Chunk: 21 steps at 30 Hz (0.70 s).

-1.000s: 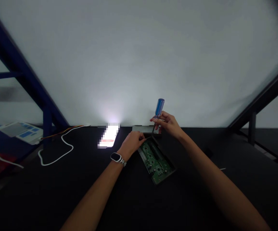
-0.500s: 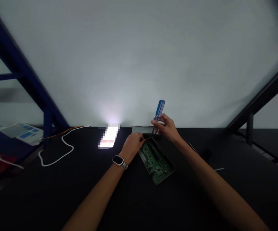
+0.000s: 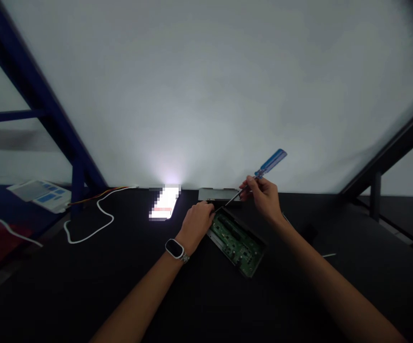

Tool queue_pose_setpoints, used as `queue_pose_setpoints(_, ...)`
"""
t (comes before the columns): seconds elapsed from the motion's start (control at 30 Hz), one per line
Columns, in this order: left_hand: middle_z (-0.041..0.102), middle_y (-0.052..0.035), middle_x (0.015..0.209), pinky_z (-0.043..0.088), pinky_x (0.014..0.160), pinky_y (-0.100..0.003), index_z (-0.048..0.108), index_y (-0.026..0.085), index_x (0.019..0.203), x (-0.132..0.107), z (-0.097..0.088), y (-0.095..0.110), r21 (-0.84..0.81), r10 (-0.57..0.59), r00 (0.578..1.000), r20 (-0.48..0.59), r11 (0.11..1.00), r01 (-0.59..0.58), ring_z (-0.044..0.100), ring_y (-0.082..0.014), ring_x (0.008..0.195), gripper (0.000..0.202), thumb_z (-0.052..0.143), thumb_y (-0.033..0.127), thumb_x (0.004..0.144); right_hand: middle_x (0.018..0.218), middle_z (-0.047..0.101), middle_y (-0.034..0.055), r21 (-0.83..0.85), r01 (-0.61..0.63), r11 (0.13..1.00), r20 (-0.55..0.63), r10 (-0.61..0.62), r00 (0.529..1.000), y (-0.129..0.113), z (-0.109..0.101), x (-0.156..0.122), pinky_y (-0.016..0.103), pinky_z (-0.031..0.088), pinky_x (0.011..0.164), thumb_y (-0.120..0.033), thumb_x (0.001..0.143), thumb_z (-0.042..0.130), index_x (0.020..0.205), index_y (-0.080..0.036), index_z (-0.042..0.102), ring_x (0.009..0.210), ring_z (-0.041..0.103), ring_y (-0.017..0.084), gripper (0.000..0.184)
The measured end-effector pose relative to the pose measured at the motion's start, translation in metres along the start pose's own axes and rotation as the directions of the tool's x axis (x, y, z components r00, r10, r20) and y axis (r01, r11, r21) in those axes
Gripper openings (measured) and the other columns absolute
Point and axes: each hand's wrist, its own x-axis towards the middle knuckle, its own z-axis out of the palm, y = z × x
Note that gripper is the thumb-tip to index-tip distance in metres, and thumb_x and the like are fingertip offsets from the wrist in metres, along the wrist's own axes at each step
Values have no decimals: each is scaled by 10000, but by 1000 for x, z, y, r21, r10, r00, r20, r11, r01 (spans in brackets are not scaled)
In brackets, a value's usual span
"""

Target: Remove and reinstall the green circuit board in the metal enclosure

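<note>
A green circuit board (image 3: 237,243) lies in a dark shallow housing on the black table. My left hand (image 3: 197,220), with a watch at the wrist, is closed on the housing's far left corner. In my right hand (image 3: 263,195) is a screwdriver (image 3: 271,162) with a clear blue handle, pinched near where the shaft begins. It leans well to the right, and its tip reaches the far end of the housing near my left fingertips. Whether the tip touches anything there is too small to tell.
Behind the board a flat grey piece (image 3: 219,194) lies against the wall. A lit, blurred-out screen (image 3: 165,202) stands left of my hands. A white cable (image 3: 109,219) curves over the table farther left, near a printed sheet (image 3: 42,193). Blue frame bars (image 3: 42,100) slope at the left.
The screwdriver has tipped from nearly upright to a strong rightward lean, and my right hand has shifted right with it. The board has turned slightly, its near end swinging right.
</note>
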Motion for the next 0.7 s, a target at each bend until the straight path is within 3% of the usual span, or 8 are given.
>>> queue_pose_setpoints(0.13,538,-107,1214,459,689,-335,602,190,1129,-21,-12,4,11,-44,998,40,999,44,637,-209,777,340,532,113,805,825,729,106,140,-143,980,20,141,990,16,-23,-13,299,582,485,-533,850,608,915,-130,671,628,677,186,413)
queue_pose_setpoints(0.23,480,-106,1293,469,673,-344,562,198,1207,-33,-21,5,37,-72,992,100,997,68,637,-202,737,461,543,100,758,861,741,128,190,-226,955,20,227,974,28,-34,-20,302,586,493,-526,875,581,953,-126,674,678,696,207,418)
queue_pose_setpoints(0.37,549,-108,1183,473,669,-364,614,185,1135,-32,-26,7,100,-32,995,99,995,22,629,-245,795,338,580,233,802,821,744,121,227,-246,943,-12,255,967,36,-33,-24,291,580,482,-511,889,570,896,-133,674,641,692,195,392)
queue_pose_setpoints(0.43,580,-102,1132,472,744,-377,637,191,1094,-22,-21,8,104,115,993,36,988,-118,593,-286,960,294,582,337,846,805,742,116,247,-242,938,-28,256,966,37,-29,-23,288,577,473,-503,891,569,880,-131,671,621,688,191,386)
queue_pose_setpoints(0.5,609,-83,1058,444,849,-401,661,203,1036,-8,-13,10,80,274,961,34,958,-276,556,-289,1047,272,588,399,863,774,737,108,257,-236,937,-54,257,965,38,-27,-23,286,572,463,-498,892,567,866,-128,666,594,682,186,383)
queue_pose_setpoints(0.57,626,-76,959,441,818,-374,677,188,957,6,-3,11,40,329,942,71,942,-332,580,-261,961,270,602,429,861,735,729,96,257,-225,940,-84,254,963,37,-27,-24,285,568,455,-493,889,572,851,-127,658,558,672,179,378)
queue_pose_setpoints(0.7,635,-57,834,410,657,-306,662,186,808,20,7,11,-35,335,930,153,942,-334,595,-213,763,279,649,465,820,727,728,93,254,-214,943,-103,246,964,39,-35,-26,286,567,461,-493,881,581,838,-130,645,552,672,180,371)
